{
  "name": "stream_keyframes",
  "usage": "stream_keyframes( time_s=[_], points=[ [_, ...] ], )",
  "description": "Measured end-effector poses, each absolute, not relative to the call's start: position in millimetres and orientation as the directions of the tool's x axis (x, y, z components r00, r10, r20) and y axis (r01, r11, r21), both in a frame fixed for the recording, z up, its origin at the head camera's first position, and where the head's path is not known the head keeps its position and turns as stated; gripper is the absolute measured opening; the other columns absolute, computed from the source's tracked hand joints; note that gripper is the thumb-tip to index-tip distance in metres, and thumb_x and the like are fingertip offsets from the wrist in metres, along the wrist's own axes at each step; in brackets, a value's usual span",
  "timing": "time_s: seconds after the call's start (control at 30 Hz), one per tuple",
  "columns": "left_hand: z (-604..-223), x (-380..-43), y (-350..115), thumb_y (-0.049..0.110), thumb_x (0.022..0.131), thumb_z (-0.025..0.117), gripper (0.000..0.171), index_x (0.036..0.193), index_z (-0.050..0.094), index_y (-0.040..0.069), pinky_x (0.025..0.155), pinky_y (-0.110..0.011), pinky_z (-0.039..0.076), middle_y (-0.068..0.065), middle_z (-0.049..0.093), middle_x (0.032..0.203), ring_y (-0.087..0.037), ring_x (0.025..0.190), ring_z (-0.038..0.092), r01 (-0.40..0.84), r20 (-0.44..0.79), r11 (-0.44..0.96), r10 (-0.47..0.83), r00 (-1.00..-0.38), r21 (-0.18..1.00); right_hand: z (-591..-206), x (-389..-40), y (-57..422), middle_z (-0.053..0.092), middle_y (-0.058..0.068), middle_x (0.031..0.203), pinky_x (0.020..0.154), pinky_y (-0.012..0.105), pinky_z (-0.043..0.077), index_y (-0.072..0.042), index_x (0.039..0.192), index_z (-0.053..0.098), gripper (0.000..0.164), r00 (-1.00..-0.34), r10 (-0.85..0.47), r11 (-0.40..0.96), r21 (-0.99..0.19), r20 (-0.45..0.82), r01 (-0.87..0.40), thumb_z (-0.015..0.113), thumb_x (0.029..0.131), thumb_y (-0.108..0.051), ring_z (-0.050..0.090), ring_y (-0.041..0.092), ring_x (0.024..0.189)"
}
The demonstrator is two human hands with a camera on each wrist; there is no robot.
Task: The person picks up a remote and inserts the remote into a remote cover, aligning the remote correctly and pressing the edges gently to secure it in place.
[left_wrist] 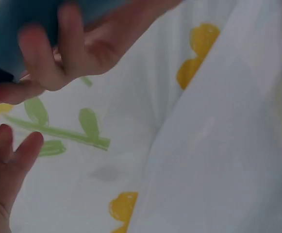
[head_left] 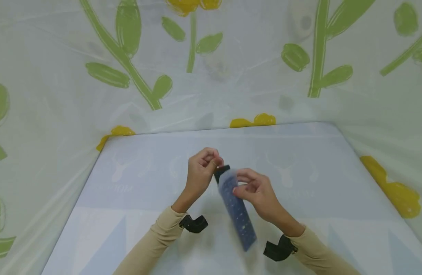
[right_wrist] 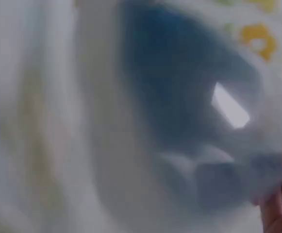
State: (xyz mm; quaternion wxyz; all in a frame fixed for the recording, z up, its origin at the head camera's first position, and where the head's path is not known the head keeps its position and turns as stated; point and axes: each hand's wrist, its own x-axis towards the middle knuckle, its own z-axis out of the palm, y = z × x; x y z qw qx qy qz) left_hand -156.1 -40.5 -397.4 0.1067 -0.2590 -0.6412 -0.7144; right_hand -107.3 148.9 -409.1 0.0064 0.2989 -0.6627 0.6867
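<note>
A long, narrow blue piece with pale specks (head_left: 238, 215), cloudy clear plastic showing round its upper part, slants down over the table. At its top sticks out a black end (head_left: 222, 173). My left hand (head_left: 202, 170) pinches at this end with thumb and forefinger, which partly hide the spot. The right hand (head_left: 253, 191) grips the upper side of the piece, thumb in front. In the left wrist view the right hand (left_wrist: 97, 53) is round the blue piece, with the left hand (left_wrist: 7, 170) below. The right wrist view shows its blue surface (right_wrist: 179, 73) blurred and glossy.
A pale blue and white table top (head_left: 145, 183) lies beneath both hands. Behind and beside it hangs a whitish sheet (head_left: 245, 84) printed with green stems and yellow flowers. Black wrist camera mounts (head_left: 279, 249) stick out from both beige sleeves (head_left: 152, 236).
</note>
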Motion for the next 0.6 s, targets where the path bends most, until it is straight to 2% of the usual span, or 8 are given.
stream_keyframes(
  time_s=[0.03, 0.13, 0.23, 0.37, 0.47, 0.6],
  points=[
    [-399.8, -156.8, -42.2, -0.006, 0.091, 0.055, 0.006, 0.088, 0.054, -0.010, 0.055, -0.034, 0.056, -0.010, 0.063, 0.071, -0.012, 0.063, 0.062, 0.459, 0.487, -0.171, 0.196, -0.851, 0.872, -406.5, -105.1, 149.3, 0.068, 0.003, 0.103, 0.068, 0.034, 0.057, 0.008, 0.115, 0.056, 0.030, -0.831, -0.352, -0.079, -0.898, 0.431, -0.432, 0.064, 0.086, 0.004, 0.070, 0.019, 0.083],
    [-403.7, -157.1, -46.3, 0.001, 0.091, 0.058, 0.010, 0.093, 0.057, -0.009, 0.056, -0.040, 0.057, -0.005, 0.066, 0.079, -0.015, 0.071, 0.065, 0.431, 0.465, -0.180, 0.253, -0.849, 0.884, -399.9, -102.3, 152.8, 0.068, 0.006, 0.100, 0.069, 0.033, 0.057, 0.003, 0.114, 0.058, 0.031, -0.888, -0.256, -0.015, -0.920, 0.381, -0.391, 0.066, 0.084, 0.005, 0.070, 0.021, 0.082],
    [-403.6, -158.4, -47.4, 0.012, 0.093, 0.059, 0.019, 0.098, 0.060, -0.006, 0.058, -0.042, 0.057, -0.005, 0.065, 0.085, -0.018, 0.076, 0.065, 0.448, 0.480, -0.175, 0.282, -0.830, 0.877, -399.3, -100.9, 154.3, 0.065, 0.011, 0.100, 0.072, 0.033, 0.057, 0.002, 0.114, 0.057, 0.031, -0.912, -0.259, 0.017, -0.942, 0.320, -0.335, 0.066, 0.084, 0.004, 0.070, 0.021, 0.083],
    [-400.9, -155.4, -45.4, 0.026, 0.094, 0.058, 0.030, 0.105, 0.062, -0.001, 0.061, -0.040, 0.057, -0.007, 0.063, 0.096, -0.020, 0.082, 0.064, 0.441, 0.467, -0.154, 0.336, -0.818, 0.884, -402.1, -100.8, 153.8, 0.063, 0.017, 0.099, 0.070, 0.034, 0.057, 0.004, 0.111, 0.055, 0.029, -0.920, -0.241, 0.010, -0.947, 0.310, -0.322, 0.067, 0.084, 0.003, 0.070, 0.023, 0.081],
    [-398.9, -150.2, -44.3, 0.022, 0.093, 0.061, 0.031, 0.115, 0.059, 0.000, 0.064, -0.042, 0.057, -0.011, 0.060, 0.108, -0.023, 0.091, 0.063, 0.410, 0.443, -0.170, 0.389, -0.807, 0.896, -401.6, -102.4, 154.4, 0.063, 0.016, 0.099, 0.065, 0.033, 0.057, 0.002, 0.108, 0.054, 0.027, -0.930, -0.207, 0.004, -0.951, 0.303, -0.310, 0.067, 0.085, 0.001, 0.070, 0.023, 0.078],
    [-396.9, -144.9, -43.1, 0.007, 0.089, 0.065, 0.037, 0.123, 0.056, -0.001, 0.067, -0.042, 0.057, -0.014, 0.058, 0.115, -0.027, 0.096, 0.061, 0.391, 0.418, -0.151, 0.407, -0.812, 0.908, -400.4, -107.1, 157.0, 0.060, 0.014, 0.098, 0.063, 0.035, 0.057, 0.000, 0.105, 0.050, 0.022, -0.929, -0.232, 0.001, -0.955, 0.290, -0.298, 0.064, 0.088, -0.001, 0.069, 0.023, 0.079]
  ],
)
